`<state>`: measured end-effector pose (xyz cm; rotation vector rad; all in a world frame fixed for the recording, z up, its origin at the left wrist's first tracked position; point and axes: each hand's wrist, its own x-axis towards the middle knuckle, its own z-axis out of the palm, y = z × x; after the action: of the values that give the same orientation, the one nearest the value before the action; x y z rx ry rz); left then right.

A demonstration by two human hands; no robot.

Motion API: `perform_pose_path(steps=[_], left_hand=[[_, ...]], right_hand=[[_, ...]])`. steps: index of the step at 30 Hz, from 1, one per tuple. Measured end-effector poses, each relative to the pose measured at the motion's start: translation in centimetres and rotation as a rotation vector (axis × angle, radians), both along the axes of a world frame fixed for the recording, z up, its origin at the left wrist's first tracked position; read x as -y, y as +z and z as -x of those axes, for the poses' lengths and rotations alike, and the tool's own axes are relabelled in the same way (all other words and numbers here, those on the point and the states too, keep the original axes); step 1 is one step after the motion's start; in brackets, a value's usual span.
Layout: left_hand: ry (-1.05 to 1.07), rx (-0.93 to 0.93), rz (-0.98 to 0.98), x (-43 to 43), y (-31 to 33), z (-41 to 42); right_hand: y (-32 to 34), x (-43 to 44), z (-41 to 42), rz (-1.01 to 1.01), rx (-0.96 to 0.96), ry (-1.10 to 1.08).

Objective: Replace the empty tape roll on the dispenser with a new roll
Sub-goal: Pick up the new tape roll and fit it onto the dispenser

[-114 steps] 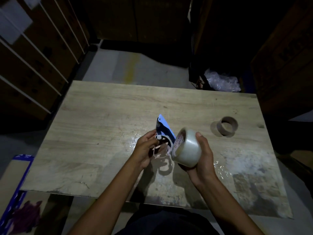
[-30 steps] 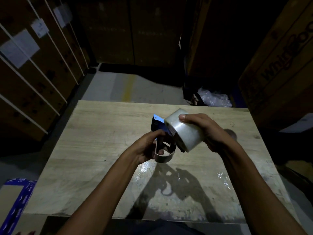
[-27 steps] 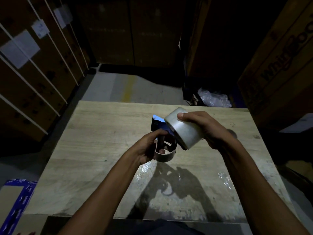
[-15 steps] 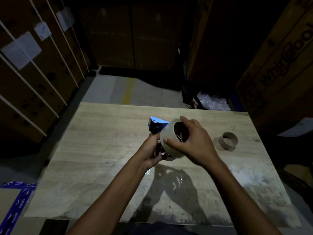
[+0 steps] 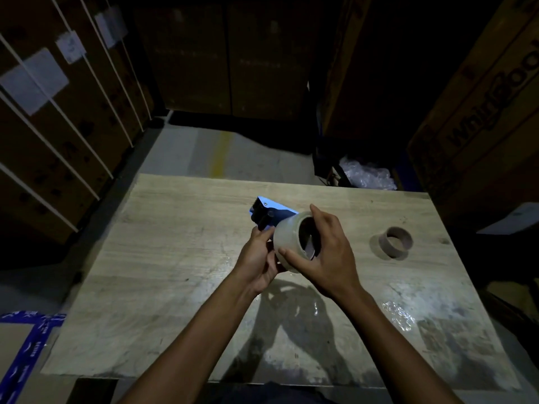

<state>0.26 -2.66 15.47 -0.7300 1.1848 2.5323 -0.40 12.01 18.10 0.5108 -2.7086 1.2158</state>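
Observation:
My left hand (image 5: 258, 259) grips the blue and black tape dispenser (image 5: 267, 214) from below, above the middle of the wooden table (image 5: 163, 258). My right hand (image 5: 329, 252) holds a new clear tape roll (image 5: 288, 240) by its rim, thumb low and fingers over the top. The roll's open core faces right and sits against the dispenser's side, hiding the dispenser's spindle. An empty brown cardboard core (image 5: 395, 242) stands on the table to the right, apart from both hands.
Tall cardboard boxes (image 5: 481, 112) rise at the right and strapped cartons (image 5: 52, 118) at the left. A crumpled plastic bag (image 5: 367, 176) lies on the floor beyond the table's far edge. A flat box with blue tape (image 5: 20, 342) lies low at the left.
My right hand turned the new roll from above the dispenser down onto its side, so the core now faces right. The empty core came into sight on the right.

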Motion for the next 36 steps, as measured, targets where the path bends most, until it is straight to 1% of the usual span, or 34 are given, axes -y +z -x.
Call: perform_pose_path(steps=[3,8,12,14,16,17,20,24,26,29,31,34,36], left_hand=[[-0.003,-0.031,0.068,0.2,0.0,-0.2],[-0.020,-0.096,0.253,-0.1,0.4,-0.6],[0.011,-0.177,0.505,-0.1,0.5,-0.8],[0.032,-0.208,0.620,-0.1,0.4,-0.9],[0.060,-0.247,0.697,-0.1,0.7,-1.0],[0.071,-0.265,0.712,0.0,0.7,-1.0],[0.086,-0.279,0.676,0.1,0.9,-0.9],[0.109,-0.295,0.551,0.6,1.4,-0.9],[0.110,-0.316,0.499,0.8,1.5,-0.9],[0.070,-0.383,0.487,0.9,1.9,-0.8],[0.058,-0.392,0.427,0.9,2.3,-0.7],[0.037,-0.356,0.289,0.7,2.6,-0.7],[0.035,-0.351,0.262,0.7,2.5,-0.7]], right_hand=[[-1.0,0.3,0.1,0.072,0.062,-0.035],[-2.4,1.2,0.3,0.395,0.250,-0.179],[-3.2,1.6,0.7,0.577,0.356,-0.170],[-2.8,1.9,0.8,0.725,0.440,-0.166],[-2.6,2.1,0.8,0.833,0.504,-0.188],[-2.5,2.2,0.8,0.850,0.513,-0.189],[-2.4,2.3,0.5,0.813,0.466,-0.163],[-2.1,1.9,0.9,0.652,0.352,-0.119],[-1.8,1.8,1.3,0.564,0.332,-0.120],[-0.7,2.3,1.4,0.407,0.232,-0.101],[-0.2,2.5,1.4,0.384,0.184,-0.108],[0.2,2.6,1.4,0.381,0.143,-0.100],[0.1,2.7,1.5,0.396,0.141,-0.097]])
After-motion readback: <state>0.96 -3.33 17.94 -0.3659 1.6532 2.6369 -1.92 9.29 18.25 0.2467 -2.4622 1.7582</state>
